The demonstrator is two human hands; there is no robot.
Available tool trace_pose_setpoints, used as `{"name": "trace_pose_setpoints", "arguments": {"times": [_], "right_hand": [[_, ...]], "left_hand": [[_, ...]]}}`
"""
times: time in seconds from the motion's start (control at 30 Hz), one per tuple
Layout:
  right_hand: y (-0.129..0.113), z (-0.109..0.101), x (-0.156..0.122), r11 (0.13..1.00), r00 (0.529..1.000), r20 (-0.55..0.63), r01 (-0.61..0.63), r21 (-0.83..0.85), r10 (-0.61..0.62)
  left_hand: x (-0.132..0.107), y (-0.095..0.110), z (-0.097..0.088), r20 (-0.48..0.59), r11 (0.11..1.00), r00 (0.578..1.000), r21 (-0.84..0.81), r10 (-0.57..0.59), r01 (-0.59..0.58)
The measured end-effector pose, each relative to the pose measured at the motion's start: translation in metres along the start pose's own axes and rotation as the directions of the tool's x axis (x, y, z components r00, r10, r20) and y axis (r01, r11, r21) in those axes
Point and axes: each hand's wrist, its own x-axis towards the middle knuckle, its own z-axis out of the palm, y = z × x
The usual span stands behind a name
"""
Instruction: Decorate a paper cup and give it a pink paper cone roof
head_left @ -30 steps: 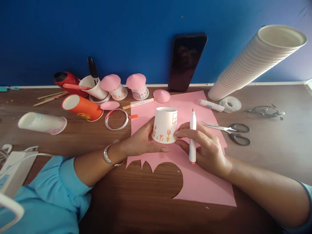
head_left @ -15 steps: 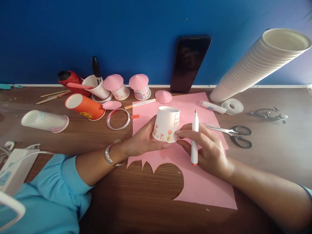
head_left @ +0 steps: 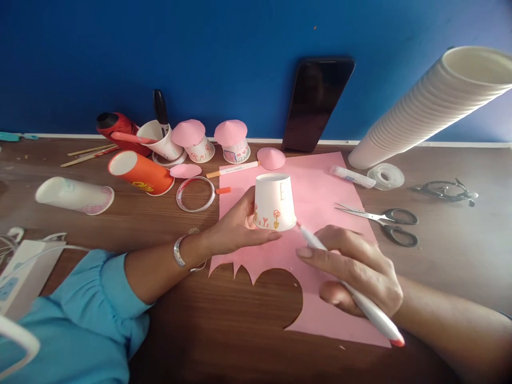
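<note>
Right hand [head_left: 360, 269]: closed around a white marker [head_left: 352, 290], tip at the cup's lower rim.
Left hand [head_left: 236, 226]: grips the upturned paper cup [head_left: 274, 201] over the pink paper [head_left: 320, 186].
Open room: bare wood [head_left: 224, 325] nearest; scissors [head_left: 384, 220] right.
Far edge: phone [head_left: 316, 101] against the blue wall.
Cut off: cup stack [head_left: 424, 106] at the right border.

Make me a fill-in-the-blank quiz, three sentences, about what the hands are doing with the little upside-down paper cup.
1. The left hand steadies the upside-down white paper cup over a sheet of ____ paper.
2. The right hand holds a white ____, its tip at the cup's lower rim.
3. The grey-handled scissors lie to the ____ of the cup.

Missing words: pink; marker; right
</note>
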Motion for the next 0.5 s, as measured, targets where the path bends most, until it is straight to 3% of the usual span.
{"name": "trace_pose_setpoints", "arguments": {"times": [0.07,0.23,0.5], "right_hand": [[-0.0007,0.0033,-0.0001,0.998,1.000,-0.009,0.013,0.062,-0.012],[-0.0010,0.0085,-0.0028,0.993,0.992,-0.068,-0.102,0.063,0.106],[-0.0010,0.0059,-0.0028,0.994,0.993,-0.019,-0.113,0.006,0.113]], "left_hand": [[0.0002,-0.0016,-0.0007,0.005,1.000,1.000,-0.028,0.001,-0.001],[0.0000,-0.0061,-0.0025,0.032,0.998,0.999,-0.068,-0.005,0.007],[0.0003,-0.0045,0.0010,0.008,1.000,1.000,-0.006,0.001,-0.001]]}}
